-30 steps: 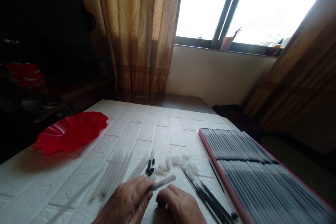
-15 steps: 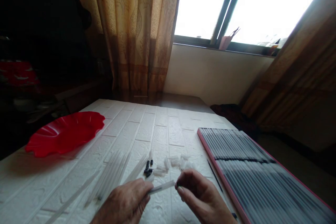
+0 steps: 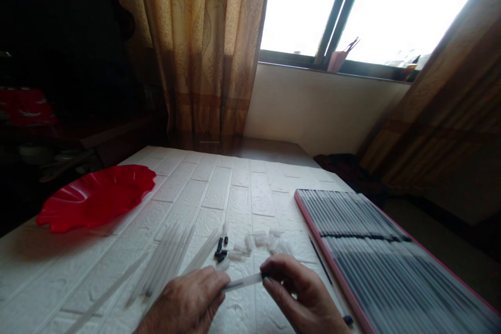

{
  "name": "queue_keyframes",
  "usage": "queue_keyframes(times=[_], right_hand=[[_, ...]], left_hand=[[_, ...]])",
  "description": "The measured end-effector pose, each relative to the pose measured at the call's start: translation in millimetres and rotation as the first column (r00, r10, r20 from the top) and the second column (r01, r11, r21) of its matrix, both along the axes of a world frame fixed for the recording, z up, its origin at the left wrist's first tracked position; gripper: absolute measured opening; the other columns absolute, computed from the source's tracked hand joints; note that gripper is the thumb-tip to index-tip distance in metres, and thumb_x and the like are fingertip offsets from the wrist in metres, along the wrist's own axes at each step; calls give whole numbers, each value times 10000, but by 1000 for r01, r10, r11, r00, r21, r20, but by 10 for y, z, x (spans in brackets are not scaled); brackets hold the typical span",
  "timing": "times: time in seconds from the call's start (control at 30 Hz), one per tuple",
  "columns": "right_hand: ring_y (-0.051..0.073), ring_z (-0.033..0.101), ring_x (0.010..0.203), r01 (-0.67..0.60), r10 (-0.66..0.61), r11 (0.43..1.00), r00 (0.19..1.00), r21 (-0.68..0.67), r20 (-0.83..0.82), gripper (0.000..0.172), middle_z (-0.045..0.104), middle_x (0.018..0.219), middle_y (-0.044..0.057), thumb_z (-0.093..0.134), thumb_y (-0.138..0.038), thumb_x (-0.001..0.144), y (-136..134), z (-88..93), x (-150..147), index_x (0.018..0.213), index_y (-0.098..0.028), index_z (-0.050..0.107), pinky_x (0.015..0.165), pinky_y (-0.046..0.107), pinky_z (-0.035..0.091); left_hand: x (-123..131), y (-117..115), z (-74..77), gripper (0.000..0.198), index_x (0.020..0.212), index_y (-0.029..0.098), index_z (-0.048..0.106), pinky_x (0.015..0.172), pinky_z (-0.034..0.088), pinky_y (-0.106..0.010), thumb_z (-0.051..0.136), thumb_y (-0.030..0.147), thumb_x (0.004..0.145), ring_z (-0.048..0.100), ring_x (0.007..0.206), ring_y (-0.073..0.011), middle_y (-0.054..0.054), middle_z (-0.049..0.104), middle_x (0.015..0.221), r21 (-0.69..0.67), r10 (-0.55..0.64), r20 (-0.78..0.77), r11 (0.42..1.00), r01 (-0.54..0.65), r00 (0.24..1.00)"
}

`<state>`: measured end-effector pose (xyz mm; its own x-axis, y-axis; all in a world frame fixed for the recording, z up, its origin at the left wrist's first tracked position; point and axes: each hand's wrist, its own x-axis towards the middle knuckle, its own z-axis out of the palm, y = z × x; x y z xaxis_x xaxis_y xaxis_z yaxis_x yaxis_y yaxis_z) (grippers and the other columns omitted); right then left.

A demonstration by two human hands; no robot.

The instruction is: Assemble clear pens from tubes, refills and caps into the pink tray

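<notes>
Left hand (image 3: 188, 296) fingers closed round clear tube (image 3: 247, 282), likely steadying it; right hand (image 3: 303, 292) fingers pinch dark piece (image 3: 264, 274) at its end.

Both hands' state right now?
Left hand: closed, holding a translucent tube.
Right hand: closed, pinching a small black plug at the tube's end.

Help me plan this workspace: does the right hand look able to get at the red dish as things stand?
Probably not: the red dish sits far left on the table, beyond the left hand and the loose tubes, and the right hand is pinching the end of a held tube.
</notes>
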<state>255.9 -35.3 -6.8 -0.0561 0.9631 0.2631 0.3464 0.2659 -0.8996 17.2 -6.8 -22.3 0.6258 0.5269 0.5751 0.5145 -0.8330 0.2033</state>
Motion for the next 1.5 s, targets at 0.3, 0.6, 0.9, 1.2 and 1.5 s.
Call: queue_keyframes(times=[0.3, 0.6, 0.9, 1.2, 1.5], right_hand=[[133, 605, 620, -101, 64, 964, 986, 246, 155, 94, 694, 765, 19, 627, -179, 872, 34, 0, 31, 919, -217, 698, 556, 210, 471], [128, 579, 563, -191, 46, 951, 864, 241, 502, 267, 632, 632, 0, 504, -278, 975, 40, 76, 98, 755, -200, 633, 554, 223, 404], [108, 528, 408, -132, -24, 959, 846, 252, 533, 619, 512, 438, -15, 261, -415, 1062, 46, -225, 46, 527, -214, 499, 475, 252, 317], [145, 606, 584, -81, 24, 983, 948, 167, 318, 245, 688, 726, 15, 477, -360, 976, 11, -34, 46, 1066, -209, 646, 556, 227, 443], [140, 591, 574, -146, 49, 972, 893, 185, 447, 199, 650, 662, 4, 471, -265, 958, 22, 25, 50, 817, -217, 603, 558, 232, 421]], left_hand=[[-3, -54, 132, 356, 1111, 239, 519, 686, 582, -251, 174, 325, 1093, 734, 756, -191, -32, 722, 866, -100, 0, -114, 995, -12, 993], [6, -2, -8, 382, 1049, 251, 563, 541, 516, -211, 193, 340, 1085, 681, 641, -180, -10, 669, 754, -105, -22, -65, 994, 15, 998], [23, -57, -20, 443, 1073, 252, 587, 544, 504, -217, 158, 361, 1092, 679, 648, -174, -21, 689, 787, -115, -17, -99, 993, 5, 995], [21, -28, 143, 327, 1079, 251, 550, 599, 554, -214, 234, 336, 1088, 728, 668, -180, -12, 723, 784, 17, 26, 30, 1000, -26, 999], [18, -14, 66, 343, 1073, 245, 584, 637, 577, -214, 250, 322, 1083, 730, 684, -175, -17, 729, 800, -26, 7, -18, 1000, -8, 1000]])
